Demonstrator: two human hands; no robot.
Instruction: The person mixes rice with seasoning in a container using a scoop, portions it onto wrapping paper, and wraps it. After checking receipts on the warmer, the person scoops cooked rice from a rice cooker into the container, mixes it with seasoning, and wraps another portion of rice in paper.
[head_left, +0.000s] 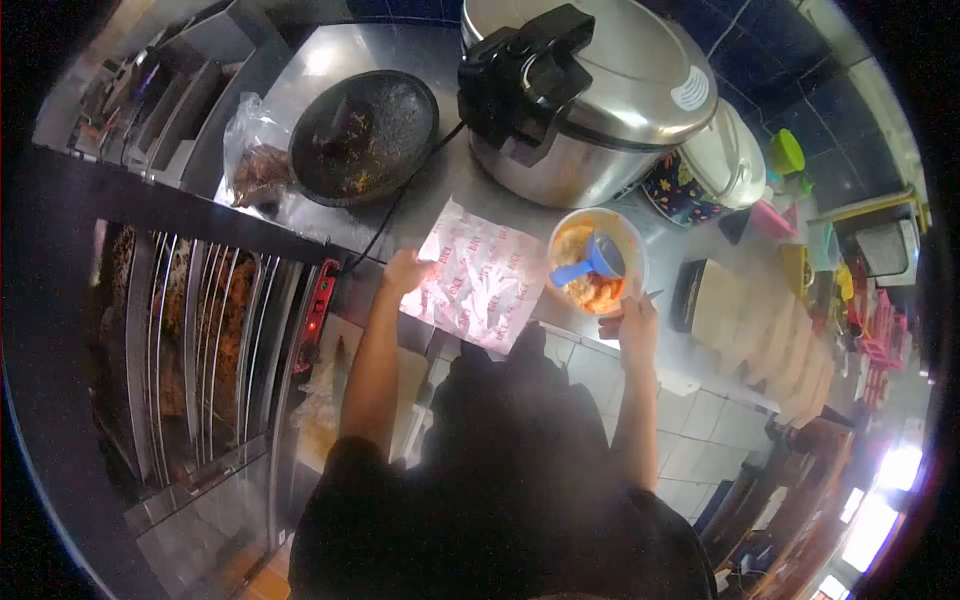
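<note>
**Position of a blue scoop (572, 272) relative to the fingers**

At left, a dark bowl (365, 150) rests on the steel counter (430, 195). The left hand (405, 271) pinches the left edge of a printed paper (478, 280). Right of the sheet, the scoop lies in a tub (636, 243) of food, its long axis slanting, handle pointing left toward the paper. The right hand (634, 322), at the tub's near right rim, is closer to the scoop, which lies leftward and beyond its curled fingers; what these grasp cannot be told.
</note>
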